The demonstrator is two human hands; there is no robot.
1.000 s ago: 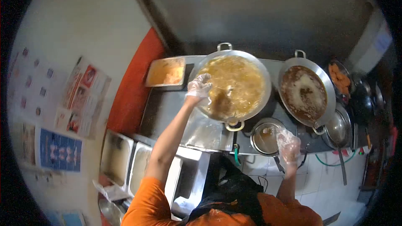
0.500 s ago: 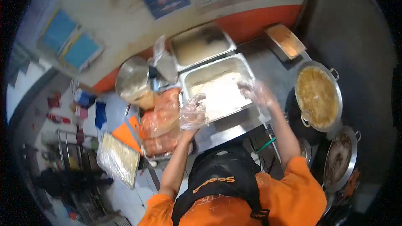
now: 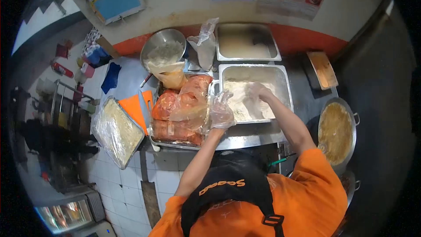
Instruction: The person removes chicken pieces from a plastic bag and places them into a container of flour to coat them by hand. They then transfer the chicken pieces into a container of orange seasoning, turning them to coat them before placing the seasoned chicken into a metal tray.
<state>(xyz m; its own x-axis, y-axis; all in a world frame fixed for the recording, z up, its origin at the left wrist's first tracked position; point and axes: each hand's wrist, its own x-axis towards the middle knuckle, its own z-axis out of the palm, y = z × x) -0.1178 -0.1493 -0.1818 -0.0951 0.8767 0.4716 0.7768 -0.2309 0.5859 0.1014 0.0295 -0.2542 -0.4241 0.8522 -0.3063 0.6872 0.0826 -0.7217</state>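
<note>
A steel counter [image 3: 250, 138] runs across the middle of the view, and the person stands against it in an orange shirt and black apron. At its right end sits a wok [image 3: 354, 131] full of yellow-brown liquid. Left of the wok is the flour tray [image 3: 252, 66], a deep steel pan with a heap of flour [image 3: 239, 103] in its near half. At the counter's far left lies a wrapped tray [image 3: 116, 131], covered in clear film over something pale.

Between the 2 trays, a plastic bag [image 3: 184, 101] of red-orange meat rests in a shallow pan [image 3: 173, 144], just beside the flour tray. Behind the flour tray stands a 2nd steel tray [image 3: 247, 59] against the wall, and left of it a round bowl [image 3: 162, 48] holding something white. An orange board [image 3: 133, 109] lies between the wrapped tray and the bag.

Both hands wear thin clear gloves. The left hand [image 3: 220, 112] is at the bag's right edge, fingers loosely spread and raised, clasping nothing. The right hand [image 3: 256, 91] is down in the flour tray, on the flour heap; it is blurred, so I cannot tell whether it grips anything.
</note>
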